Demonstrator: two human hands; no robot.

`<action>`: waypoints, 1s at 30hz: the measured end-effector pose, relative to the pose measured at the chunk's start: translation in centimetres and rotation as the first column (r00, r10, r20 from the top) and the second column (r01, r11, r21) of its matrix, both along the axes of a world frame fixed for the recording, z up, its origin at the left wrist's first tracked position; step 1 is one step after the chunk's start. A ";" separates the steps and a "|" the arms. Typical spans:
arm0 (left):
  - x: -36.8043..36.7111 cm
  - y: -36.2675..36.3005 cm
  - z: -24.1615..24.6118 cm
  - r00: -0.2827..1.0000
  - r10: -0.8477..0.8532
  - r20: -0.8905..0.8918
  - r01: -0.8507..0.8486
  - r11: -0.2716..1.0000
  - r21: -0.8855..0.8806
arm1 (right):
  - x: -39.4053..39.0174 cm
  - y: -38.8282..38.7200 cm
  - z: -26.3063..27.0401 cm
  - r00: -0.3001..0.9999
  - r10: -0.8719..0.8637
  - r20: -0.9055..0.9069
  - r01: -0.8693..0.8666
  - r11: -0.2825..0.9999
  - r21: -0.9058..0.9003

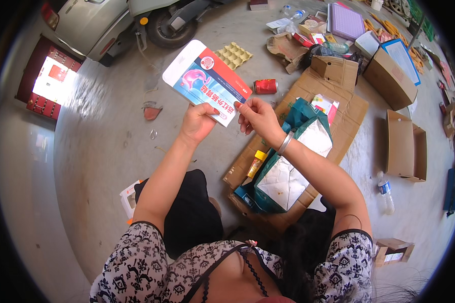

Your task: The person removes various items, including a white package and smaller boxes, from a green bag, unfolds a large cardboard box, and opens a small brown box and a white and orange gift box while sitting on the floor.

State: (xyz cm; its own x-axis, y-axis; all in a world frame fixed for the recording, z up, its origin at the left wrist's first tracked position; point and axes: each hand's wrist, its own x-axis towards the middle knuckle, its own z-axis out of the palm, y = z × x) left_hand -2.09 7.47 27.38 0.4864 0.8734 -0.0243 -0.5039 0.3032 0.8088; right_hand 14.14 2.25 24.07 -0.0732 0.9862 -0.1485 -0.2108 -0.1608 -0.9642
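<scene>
A flat printed cardboard box (208, 81), with a white end flap and a picture of a stomach, is held up over the floor. My left hand (200, 122) grips its lower edge, thumb on the printed face. At its lower right corner is my right hand (258, 117), thumb and curled fingers at the edge; whether they pinch the card cannot be told. Below my right forearm, a flattened brown cardboard carton (341, 125) lies under a green and white bag (284, 181). A small yellow box (256, 164) rests beside the bag.
Beyond the box lie a red can (265, 86) and an egg tray (233, 55). Open brown boxes (400, 144) and a plastic bottle (386, 193) are on the right. A purple tray (347, 21) sits among mixed packaging. A scooter wheel (171, 32) stands at the top.
</scene>
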 end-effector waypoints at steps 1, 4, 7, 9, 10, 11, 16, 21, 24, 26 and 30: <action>-0.2 0.2 -0.3 1.000 0.022 -0.022 -0.021 1.000 0.011 | -0.1 0.1 -0.3 1.000 -0.001 -0.004 0.001 1.000 0.000; -0.2 0.3 -0.5 0.997 0.046 -0.062 -0.043 0.998 0.049 | 0.0 0.4 -0.8 0.979 -0.007 -0.202 0.014 0.999 0.036; -0.6 0.8 -0.9 0.999 0.038 -0.029 -0.038 0.999 0.012 | -0.1 0.4 -1.4 0.972 0.047 -0.231 -0.042 0.999 0.027; -0.6 0.9 -0.8 0.999 0.027 0.026 -0.025 0.998 -0.049 | -0.5 0.5 -1.7 0.937 0.098 -0.335 -0.041 0.984 0.175; -0.3 0.8 -0.4 0.997 0.041 0.062 -0.035 0.995 -0.099 | -0.6 0.5 -1.9 0.938 0.096 -0.333 -0.039 0.984 0.173; -0.1 0.7 -0.3 0.994 0.057 0.097 -0.042 0.988 -0.148 | -0.6 0.4 -2.0 0.933 0.114 -0.343 -0.039 0.975 0.217; -0.4 1.3 -0.8 0.987 0.071 0.141 -0.040 0.976 -0.212 | -1.4 0.0 -2.0 0.925 0.107 -0.364 -0.011 0.967 0.256; -0.7 1.7 -2.7 0.994 0.111 -0.009 -0.109 0.952 -0.286 | -1.9 -0.3 -2.8 0.926 0.036 -0.376 0.056 0.972 0.229; -0.6 1.0 -3.0 0.764 0.336 -0.550 -0.357 0.931 0.074 | -1.1 0.4 -3.4 0.987 -0.076 -0.141 0.102 0.977 0.186; -0.8 0.9 -2.2 0.462 0.590 -0.662 -0.108 0.779 0.618 | -0.4 0.4 -3.6 0.998 -0.059 0.011 0.055 0.976 0.211; -0.9 -0.2 1.2 0.252 0.727 -0.639 0.774 0.246 0.584 | 0.4 0.2 -2.2 0.968 0.032 0.248 -0.094 0.965 0.244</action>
State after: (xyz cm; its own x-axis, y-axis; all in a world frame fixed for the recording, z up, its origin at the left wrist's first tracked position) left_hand -2.95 7.27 28.59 0.7841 0.5836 0.2114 0.5778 -0.8106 0.0947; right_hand 14.49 2.41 21.90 -0.1295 0.9881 0.0829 0.0348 0.0881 -0.9955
